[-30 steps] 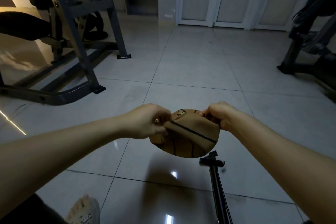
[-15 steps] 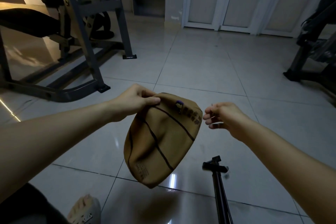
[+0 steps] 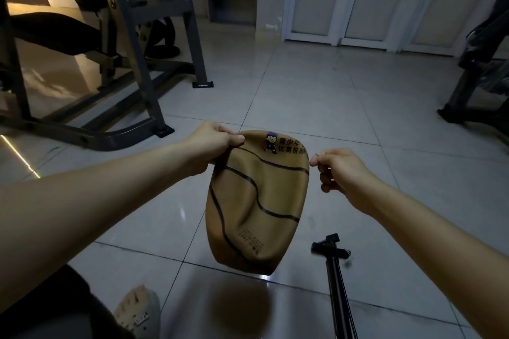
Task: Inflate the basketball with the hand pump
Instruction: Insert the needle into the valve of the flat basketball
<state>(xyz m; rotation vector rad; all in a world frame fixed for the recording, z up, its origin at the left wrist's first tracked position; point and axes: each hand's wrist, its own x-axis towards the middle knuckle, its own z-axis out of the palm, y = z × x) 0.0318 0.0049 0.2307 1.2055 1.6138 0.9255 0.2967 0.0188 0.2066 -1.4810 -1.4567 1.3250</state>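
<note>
A flat, crumpled tan basketball [image 3: 256, 201] with black seams and printed characters hangs in the air above the tiled floor. My left hand [image 3: 212, 146] pinches its upper left edge and carries its whole weight. My right hand [image 3: 338, 170] hovers just right of the ball's top corner, not touching it, with thumb and forefinger pinched on a thin metal needle whose tip pokes out at the top. The black hand pump [image 3: 334, 270] lies on the floor below my right forearm, its T-handle pointing away from me.
A grey weight-bench frame [image 3: 143, 107] stands on the left, another dark machine [image 3: 468, 96] at the right edge. White doors [image 3: 358, 8] close the far wall. My foot in a pale clog [image 3: 137, 311] rests at the bottom left.
My right hand let go of the ball and drew away to the right. The ball unfolded and now dangles full length from my left hand, closer to me.
</note>
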